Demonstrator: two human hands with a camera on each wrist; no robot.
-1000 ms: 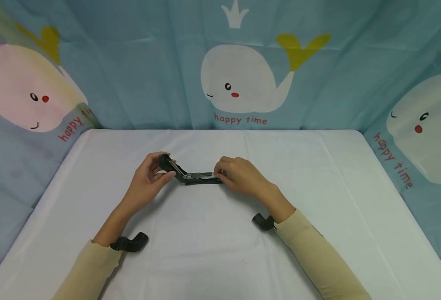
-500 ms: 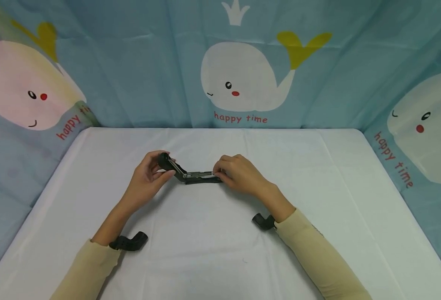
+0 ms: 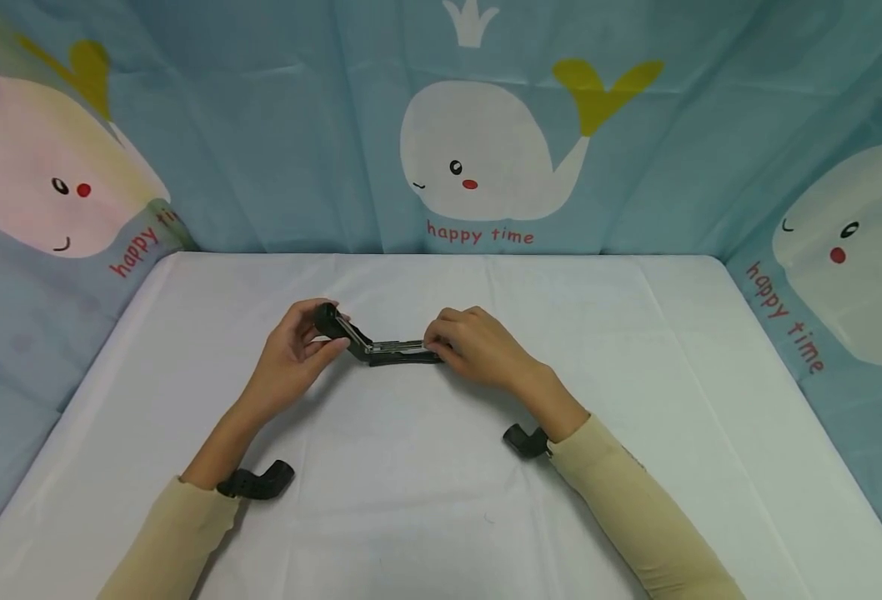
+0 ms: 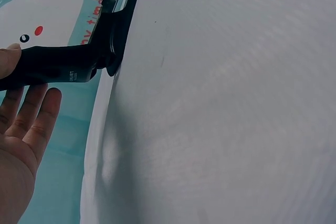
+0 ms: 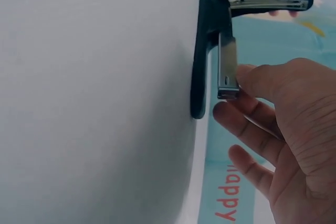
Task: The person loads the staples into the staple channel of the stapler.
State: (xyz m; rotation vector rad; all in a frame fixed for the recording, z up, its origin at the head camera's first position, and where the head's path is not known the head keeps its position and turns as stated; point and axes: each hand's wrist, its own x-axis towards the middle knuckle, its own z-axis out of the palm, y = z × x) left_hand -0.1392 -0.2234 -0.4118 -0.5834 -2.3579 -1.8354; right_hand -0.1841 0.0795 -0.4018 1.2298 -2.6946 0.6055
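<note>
A black stapler (image 3: pixel 405 358) is held opened out over the white table, its upper arm tilted up to the left. My left hand (image 3: pixel 291 358) grips that raised arm, thumb on one side and fingers on the other. In the right wrist view the metal staple channel (image 5: pixel 227 72) stands apart from the black base (image 5: pixel 198 77). Thumb and fingers of my right hand (image 3: pixel 478 346) pinch the free end of this channel. The left wrist view shows the dark back of the stapler's upper arm (image 4: pixel 58 65) between thumb and fingers.
A white cloth covers the table (image 3: pixel 411 500). Behind it hangs a blue curtain (image 3: pixel 298 167) printed with whales and lettering. Black wrist devices (image 3: pixel 261 482) sit at both cuffs of the beige sleeves (image 3: pixel 636 508).
Both hands keep their hold on the stapler with hardly any movement. The whole head view has shifted slightly, so everything appears a little higher.
</note>
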